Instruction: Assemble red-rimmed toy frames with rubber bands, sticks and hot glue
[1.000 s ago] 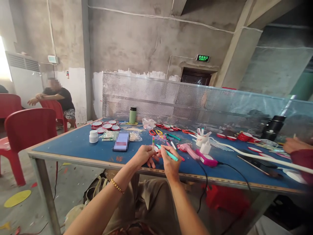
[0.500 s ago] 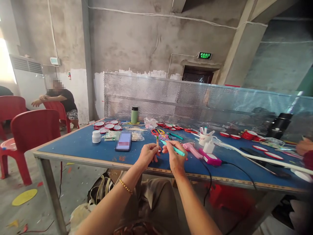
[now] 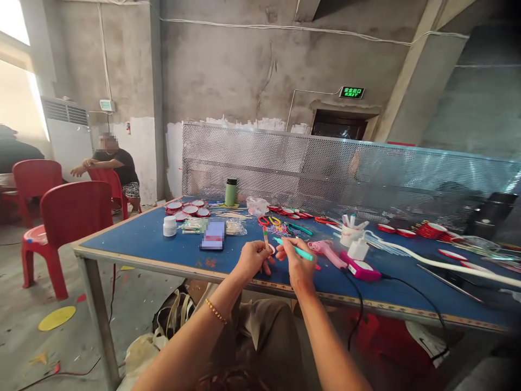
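My left hand (image 3: 253,260) pinches a thin wooden stick (image 3: 266,236) upright between thumb and fingers. Green and red bands mark the stick's upper end. A small round white piece with a red edge (image 3: 272,248) shows beside those fingertips; whether they hold it, I cannot tell. My right hand (image 3: 299,266) grips a teal marker pen (image 3: 303,253) like a writing tool. Its tip points left at the stick, with a small gap between them. Both hands are above the table's front edge.
On the blue table (image 3: 134,244) are a phone (image 3: 212,236), a white jar (image 3: 170,226), a green bottle (image 3: 230,193), pliers (image 3: 299,228), a pen cup (image 3: 350,234), a pink glue gun (image 3: 328,253) and a magenta device (image 3: 362,267) with a cable. A perforated metal screen (image 3: 252,157) stands behind.
My view has turned slightly left. The stick's red band now shows more clearly under the green. Both hands keep their grips. Another person's hand at the right edge has left view.
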### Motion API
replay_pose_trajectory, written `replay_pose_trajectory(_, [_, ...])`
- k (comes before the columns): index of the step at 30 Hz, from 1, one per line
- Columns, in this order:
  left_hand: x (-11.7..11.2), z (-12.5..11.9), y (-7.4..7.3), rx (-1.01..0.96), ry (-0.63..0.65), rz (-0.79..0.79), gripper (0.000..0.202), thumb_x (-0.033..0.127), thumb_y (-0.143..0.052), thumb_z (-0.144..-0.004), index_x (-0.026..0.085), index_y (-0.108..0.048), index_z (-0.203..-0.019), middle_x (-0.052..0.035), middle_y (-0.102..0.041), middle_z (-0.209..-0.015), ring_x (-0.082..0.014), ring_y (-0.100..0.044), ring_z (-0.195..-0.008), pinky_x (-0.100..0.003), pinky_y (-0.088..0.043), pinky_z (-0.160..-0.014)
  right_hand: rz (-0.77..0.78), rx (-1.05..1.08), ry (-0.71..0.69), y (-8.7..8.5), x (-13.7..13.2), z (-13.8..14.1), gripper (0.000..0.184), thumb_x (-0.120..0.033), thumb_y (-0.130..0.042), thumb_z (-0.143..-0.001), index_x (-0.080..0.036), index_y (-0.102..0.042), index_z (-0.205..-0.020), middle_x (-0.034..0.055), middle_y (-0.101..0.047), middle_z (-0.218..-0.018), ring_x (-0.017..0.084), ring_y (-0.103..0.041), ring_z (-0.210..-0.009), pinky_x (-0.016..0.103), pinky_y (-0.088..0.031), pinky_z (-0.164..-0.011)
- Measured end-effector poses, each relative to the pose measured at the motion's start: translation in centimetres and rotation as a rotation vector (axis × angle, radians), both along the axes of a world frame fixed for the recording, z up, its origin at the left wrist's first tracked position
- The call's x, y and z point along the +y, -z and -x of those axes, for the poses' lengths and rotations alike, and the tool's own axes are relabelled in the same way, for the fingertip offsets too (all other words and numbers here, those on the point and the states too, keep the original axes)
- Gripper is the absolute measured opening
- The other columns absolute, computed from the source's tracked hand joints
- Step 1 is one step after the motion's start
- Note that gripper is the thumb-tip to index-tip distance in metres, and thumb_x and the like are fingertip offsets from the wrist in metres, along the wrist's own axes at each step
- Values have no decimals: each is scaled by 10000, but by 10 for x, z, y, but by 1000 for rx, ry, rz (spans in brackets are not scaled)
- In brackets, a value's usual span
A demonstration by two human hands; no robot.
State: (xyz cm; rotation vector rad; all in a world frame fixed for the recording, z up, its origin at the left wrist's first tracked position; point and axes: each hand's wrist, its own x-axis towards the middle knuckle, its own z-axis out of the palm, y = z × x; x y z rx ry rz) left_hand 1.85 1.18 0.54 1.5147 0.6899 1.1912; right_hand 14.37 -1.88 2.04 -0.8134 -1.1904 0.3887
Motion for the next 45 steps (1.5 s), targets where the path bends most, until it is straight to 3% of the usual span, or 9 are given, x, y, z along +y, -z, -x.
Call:
replay_pose_trajectory(7, [-4,1,-3,33,-1,-6,185,296,-536,-814,120,-580,-779,-64,-710,-713,-96,-606,-385,-149,-287,-330,-15,-55,11,2,-5,2,202,-346,-637,-846,-196,-621,-712,-17,-654,-606,119,-579,-456,242,-472,-473])
replay_pose_trajectory(13, [-7,3,-4,76,22,-88,336,435,-540,-842,112,-614,-786,-72,-706,-779,-85,-609,-404,-144,-276,-336,-33,-175,23,1,-12,5,188,-313,-598,-867,-217,-592,-706,-18,-641,-591,137,-599,-484,256,-499,-502])
replay_pose_trajectory(20, [-5,4,0,73,21,-102,375,478,-543,-845,113,-624,-817,-79,-715,-789,-92,-611,-412,-150,-280,-346,-8,-145,34,4,-10,3,193,-324,-603,-863,-201,-609,-714,-21,-646,-604,122,-592,-465,235,-497,-478])
replay_pose_trajectory(45, [-4,4,3,84,5,-182,272,375,-508,-854,142,-579,-732,5,-628,-701,-74,-612,-435,-133,-293,-369,-39,-232,-21,5,-8,4,136,-289,-604,-871,-190,-626,-781,-6,-671,-656,115,-614,-494,224,-515,-501])
